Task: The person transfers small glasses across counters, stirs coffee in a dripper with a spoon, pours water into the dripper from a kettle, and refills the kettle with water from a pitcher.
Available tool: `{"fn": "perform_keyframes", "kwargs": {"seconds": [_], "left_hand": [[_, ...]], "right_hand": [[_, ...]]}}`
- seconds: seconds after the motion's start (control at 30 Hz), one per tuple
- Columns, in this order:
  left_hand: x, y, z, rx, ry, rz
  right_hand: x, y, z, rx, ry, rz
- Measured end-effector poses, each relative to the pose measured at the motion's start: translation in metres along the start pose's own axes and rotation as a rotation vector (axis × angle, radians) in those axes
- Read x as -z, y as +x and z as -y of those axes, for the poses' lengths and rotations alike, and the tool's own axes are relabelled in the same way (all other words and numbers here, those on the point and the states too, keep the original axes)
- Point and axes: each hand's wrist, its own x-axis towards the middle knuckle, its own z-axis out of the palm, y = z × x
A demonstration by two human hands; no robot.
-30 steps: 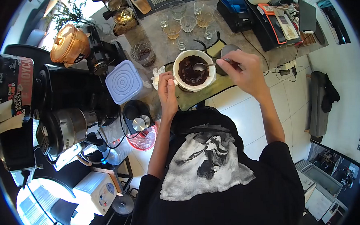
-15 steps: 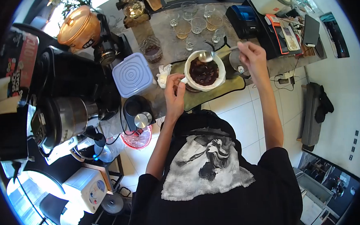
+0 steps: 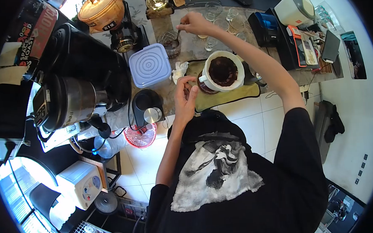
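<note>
A white coffee dripper (image 3: pixel 240 79) with dark wet coffee grounds (image 3: pixel 223 71) inside sits on a glass server (image 3: pixel 205 88). Just left of its handle, my left hand (image 3: pixel 186 97) has its fingers loosely curved and apart, with nothing held. My right hand (image 3: pixel 195 25) pinches the handle of a spoon (image 3: pixel 176 42) farther back. The spoon's bowl is down in a clear textured glass (image 3: pixel 170 50), its edges hard to make out. Under the server lies an olive-green cloth (image 3: pixel 232 95). A crumpled white tissue (image 3: pixel 179 71) rests beside the left hand.
A lidded plastic container (image 3: pixel 150 65) and a black device with a silver knob (image 3: pixel 146 108) stand to the left. Several clear glasses (image 3: pixel 220 25) are grouped behind the dripper. A blue-black machine (image 3: pixel 263 28) stands at right, and a coffee machine (image 3: pixel 74 101) at far left.
My right hand has carried the spoon from above the dripper back and left into the textured glass. My left hand has come off the dripper's handle. The view has shifted slightly.
</note>
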Motion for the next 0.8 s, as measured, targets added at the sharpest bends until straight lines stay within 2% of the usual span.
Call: {"fn": "perform_keyframes", "kwargs": {"seconds": [0.03, 0.13, 0.27, 0.33, 0.37, 0.5, 0.57, 0.63, 0.7, 0.77, 0.8], "left_hand": [[-0.001, 0.0, -0.001, 0.006, 0.001, -0.001], [-0.002, 0.0, -0.005, -0.031, 0.033, -0.036], [-0.005, 0.003, -0.001, -0.043, 0.034, -0.052], [-0.006, 0.005, -0.004, -0.001, 0.057, -0.06], [-0.008, 0.007, -0.004, -0.001, 0.065, -0.062], [-0.016, 0.008, -0.002, 0.032, 0.034, -0.093], [-0.022, 0.009, -0.005, -0.002, 0.023, -0.124], [-0.024, 0.007, -0.004, 0.008, 0.045, -0.144], [-0.027, 0.005, -0.005, -0.04, 0.106, -0.206], [-0.032, 0.001, -0.009, 0.006, 0.079, -0.239], [-0.032, 0.0, -0.007, 0.002, 0.077, -0.259]], "right_hand": [[-0.003, 0.003, -0.003, 0.04, -0.109, 0.091], [-0.006, 0.001, -0.005, 0.122, -0.205, 0.126], [0.004, -0.009, -0.012, 0.149, -0.171, 0.172], [0.023, -0.025, 0.002, -0.042, -0.02, 0.228], [0.034, -0.034, 0.007, -0.037, -0.013, 0.227], [0.09, -0.1, -0.003, 0.062, 0.113, 0.071], [0.111, -0.151, -0.014, 0.055, 0.312, -0.14], [0.125, -0.203, -0.035, -0.105, 0.399, -0.324], [0.108, -0.248, -0.084, -0.176, 0.45, -0.617], [0.076, -0.293, -0.117, -0.338, 0.341, -0.674], [0.051, -0.31, -0.131, -0.378, 0.399, -0.643]]}}
